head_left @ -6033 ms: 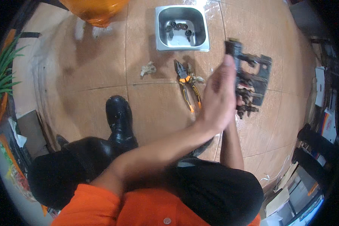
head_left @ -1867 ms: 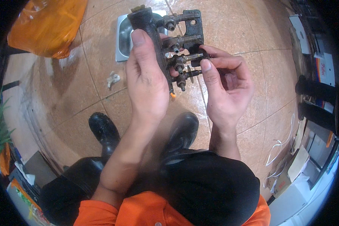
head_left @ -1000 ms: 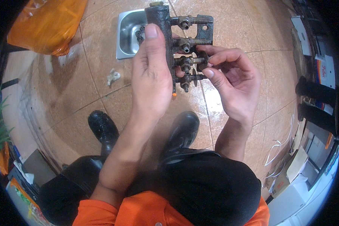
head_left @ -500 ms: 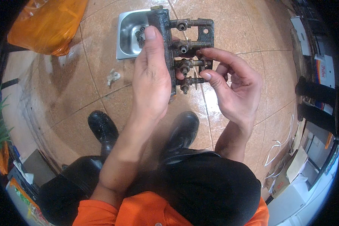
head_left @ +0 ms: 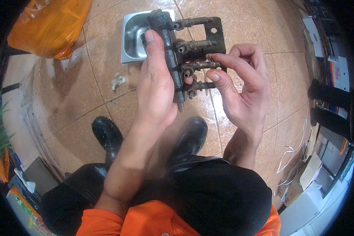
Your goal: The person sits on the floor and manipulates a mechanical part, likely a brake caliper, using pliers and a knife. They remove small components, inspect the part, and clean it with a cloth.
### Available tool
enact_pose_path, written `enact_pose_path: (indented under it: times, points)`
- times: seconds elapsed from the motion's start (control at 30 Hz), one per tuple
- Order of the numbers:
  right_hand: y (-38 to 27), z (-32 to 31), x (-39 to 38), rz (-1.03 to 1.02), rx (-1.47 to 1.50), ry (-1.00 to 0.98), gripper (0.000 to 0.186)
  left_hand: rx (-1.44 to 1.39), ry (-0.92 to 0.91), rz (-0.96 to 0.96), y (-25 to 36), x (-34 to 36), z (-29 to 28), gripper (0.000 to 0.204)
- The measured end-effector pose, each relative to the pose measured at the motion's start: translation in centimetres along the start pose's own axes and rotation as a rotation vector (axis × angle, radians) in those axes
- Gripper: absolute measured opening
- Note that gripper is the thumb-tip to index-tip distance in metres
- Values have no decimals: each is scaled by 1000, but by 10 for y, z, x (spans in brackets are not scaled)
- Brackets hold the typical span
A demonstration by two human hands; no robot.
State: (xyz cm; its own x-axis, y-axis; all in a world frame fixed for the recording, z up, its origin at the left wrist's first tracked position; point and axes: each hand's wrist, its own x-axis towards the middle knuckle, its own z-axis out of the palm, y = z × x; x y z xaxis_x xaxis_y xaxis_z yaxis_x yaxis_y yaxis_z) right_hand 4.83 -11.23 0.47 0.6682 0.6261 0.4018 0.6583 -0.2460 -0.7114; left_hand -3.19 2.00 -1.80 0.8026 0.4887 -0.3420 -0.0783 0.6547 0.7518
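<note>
My left hand [head_left: 155,84] is closed round a dark, grimy metal manifold [head_left: 170,47], its thumb along the near face. Several brass-coloured valves with threaded stems stick out of the manifold to the right, among them a lower valve [head_left: 200,65]. Behind the stems is a dark bracket plate [head_left: 220,37] with a round hole. My right hand [head_left: 246,84] is at the stem end of that lower valve. Its thumb and forefinger stand apart on either side of the tip; no separate part shows between them. The remaining fingers curl back toward the palm.
Past the manifold, a small steel tray [head_left: 126,39] with dark nut-like parts sits on the tiled floor. A crumpled white scrap [head_left: 118,81] lies nearer. At far left hangs an orange plastic bag [head_left: 51,27]. Cardboard boxes [head_left: 308,173] and a white cord [head_left: 289,157] are at right.
The manifold has tilted, its far end swinging left and covering more of the tray. My right thumb and forefinger have shifted slightly about the stem's tip.
</note>
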Motion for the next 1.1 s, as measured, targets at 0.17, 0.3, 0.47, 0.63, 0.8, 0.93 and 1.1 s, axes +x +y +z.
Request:
enact_pose_path:
  times: [0.17,0.3,0.47,0.63,0.8,0.93,1.1]
  points:
    - [3,3,0,4,66,17,29,4,3,20,1,1,-1,59]
    - [5,2,1,-27,83,40,38,-5,11,13,5,-1,2,60]
    - [10,-7,0,8,175,-17,42,-20,-12,13,11,-3,5,60]
    - [8,3,0,117,476,-23,36,-80,-9,-12,8,-2,6,59]
    - [17,-4,3,-60,189,-105,39,-89,-22,-49,8,-3,4,57]
    - [17,-4,5,-162,59,12,39,-150,-7,-98,9,-4,7,55]
    - [20,-6,5,-93,287,-70,38,-230,-53,-163,8,-3,4,52]
